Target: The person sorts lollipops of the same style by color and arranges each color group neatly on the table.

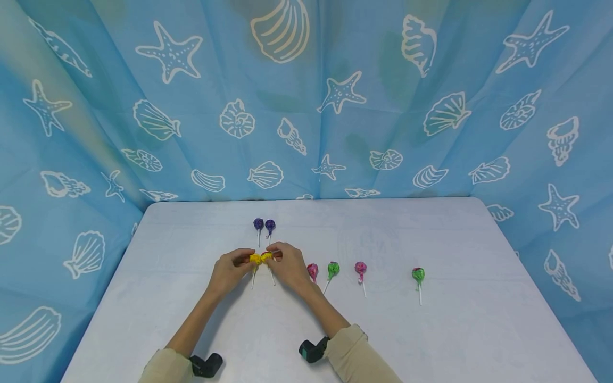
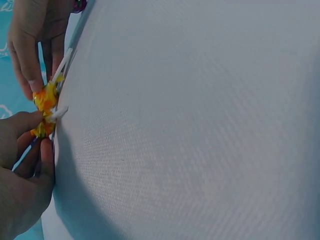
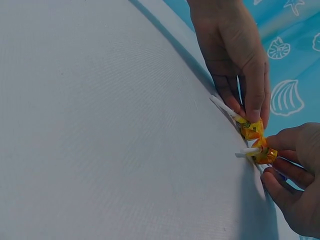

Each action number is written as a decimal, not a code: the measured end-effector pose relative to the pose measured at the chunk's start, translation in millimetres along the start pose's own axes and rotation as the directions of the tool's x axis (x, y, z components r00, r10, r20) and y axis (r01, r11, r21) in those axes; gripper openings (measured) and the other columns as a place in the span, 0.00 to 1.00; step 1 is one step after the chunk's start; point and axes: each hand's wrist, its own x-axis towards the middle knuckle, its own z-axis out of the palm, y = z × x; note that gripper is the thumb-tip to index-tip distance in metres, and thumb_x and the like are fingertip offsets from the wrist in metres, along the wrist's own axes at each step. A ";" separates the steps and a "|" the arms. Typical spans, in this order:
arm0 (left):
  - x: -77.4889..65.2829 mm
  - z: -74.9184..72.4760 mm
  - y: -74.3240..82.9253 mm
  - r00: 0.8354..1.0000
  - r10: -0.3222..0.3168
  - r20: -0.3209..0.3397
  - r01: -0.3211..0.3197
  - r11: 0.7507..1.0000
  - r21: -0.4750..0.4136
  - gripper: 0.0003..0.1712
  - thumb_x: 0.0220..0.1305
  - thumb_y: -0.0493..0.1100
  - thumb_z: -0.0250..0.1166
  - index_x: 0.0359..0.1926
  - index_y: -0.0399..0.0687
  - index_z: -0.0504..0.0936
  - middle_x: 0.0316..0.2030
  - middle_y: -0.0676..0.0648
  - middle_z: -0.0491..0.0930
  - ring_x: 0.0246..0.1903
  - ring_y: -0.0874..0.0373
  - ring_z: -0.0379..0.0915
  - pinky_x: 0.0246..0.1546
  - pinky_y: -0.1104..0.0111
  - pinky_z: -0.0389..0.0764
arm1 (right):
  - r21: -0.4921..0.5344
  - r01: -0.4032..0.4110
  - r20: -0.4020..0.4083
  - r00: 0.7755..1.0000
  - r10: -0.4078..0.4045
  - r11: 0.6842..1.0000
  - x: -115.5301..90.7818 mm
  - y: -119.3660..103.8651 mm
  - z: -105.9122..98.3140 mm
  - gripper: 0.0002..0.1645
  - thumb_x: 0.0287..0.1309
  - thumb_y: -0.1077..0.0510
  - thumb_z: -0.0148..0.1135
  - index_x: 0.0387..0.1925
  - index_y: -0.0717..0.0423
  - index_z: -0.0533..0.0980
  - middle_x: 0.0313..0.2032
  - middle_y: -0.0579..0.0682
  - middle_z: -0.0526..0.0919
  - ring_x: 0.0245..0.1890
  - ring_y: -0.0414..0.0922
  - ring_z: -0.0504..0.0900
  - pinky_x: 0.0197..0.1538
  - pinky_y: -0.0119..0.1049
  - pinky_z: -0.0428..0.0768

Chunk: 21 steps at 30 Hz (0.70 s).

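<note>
Two yellow-wrapped lollipops sit side by side between the hands, heads close together and white sticks toward the person. My left hand pinches the left yellow lollipop by its head; thumb and fingers also show around this lollipop in the left wrist view. Opposite, my right hand holds the right yellow lollipop between thumb and fingers, its head partly covered by them in the right wrist view. Just beyond the hands lie two purple lollipops in a pair.
Right of the right hand lie a pink lollipop, partly behind the forearm, a green one, another pink one and, farther right, another green one. All rest on a white-covered table before a blue seashell curtain.
</note>
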 end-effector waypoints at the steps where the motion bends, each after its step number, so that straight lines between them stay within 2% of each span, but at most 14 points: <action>1: -0.5 -0.3 -0.2 1.000 0.001 -0.001 -0.001 1.000 -0.002 0.19 0.62 0.33 0.69 0.54 0.34 0.82 0.44 0.40 0.84 0.43 0.49 0.80 0.44 0.69 0.81 | -0.004 0.005 -0.001 1.000 -0.005 1.000 -0.2 -0.2 -0.6 0.14 0.62 0.61 0.68 0.49 0.57 0.82 0.46 0.52 0.84 0.43 0.45 0.82 0.49 0.34 0.81; 6: -3.8 -0.6 1.3 1.000 0.002 -0.015 -0.002 1.000 -0.004 0.20 0.63 0.35 0.69 0.56 0.36 0.81 0.49 0.38 0.83 0.49 0.45 0.79 0.51 0.59 0.81 | 0.006 0.049 -0.018 0.999 -0.049 0.999 -3.2 -7.5 -10.2 0.14 0.60 0.63 0.69 0.49 0.58 0.82 0.47 0.53 0.84 0.45 0.46 0.82 0.51 0.35 0.81; 10: -7.0 0.0 3.5 0.998 0.023 -0.058 -0.021 0.999 0.030 0.20 0.63 0.36 0.70 0.56 0.36 0.81 0.52 0.37 0.81 0.51 0.44 0.78 0.54 0.55 0.79 | 0.030 0.083 -0.024 0.996 -0.082 0.996 -5.8 -15.6 -22.2 0.15 0.61 0.64 0.68 0.50 0.60 0.82 0.49 0.53 0.84 0.48 0.48 0.83 0.53 0.34 0.80; 15: -10.7 -0.1 9.9 0.989 0.089 -0.120 -0.089 0.996 0.006 0.19 0.61 0.33 0.70 0.54 0.36 0.82 0.50 0.39 0.82 0.48 0.45 0.79 0.51 0.57 0.80 | 0.032 0.091 -0.023 0.996 -0.090 0.995 -8.7 -20.2 -39.3 0.16 0.62 0.63 0.68 0.52 0.59 0.81 0.50 0.52 0.83 0.49 0.47 0.82 0.54 0.33 0.79; 21: -13.8 3.7 26.6 0.985 0.148 -0.093 -0.155 0.985 -0.074 0.18 0.60 0.31 0.70 0.52 0.33 0.82 0.47 0.38 0.83 0.46 0.47 0.81 0.49 0.62 0.81 | 0.013 0.086 -0.045 0.995 -0.085 0.996 -13.8 -15.2 -60.5 0.15 0.62 0.62 0.68 0.51 0.57 0.81 0.49 0.50 0.84 0.49 0.46 0.82 0.54 0.34 0.80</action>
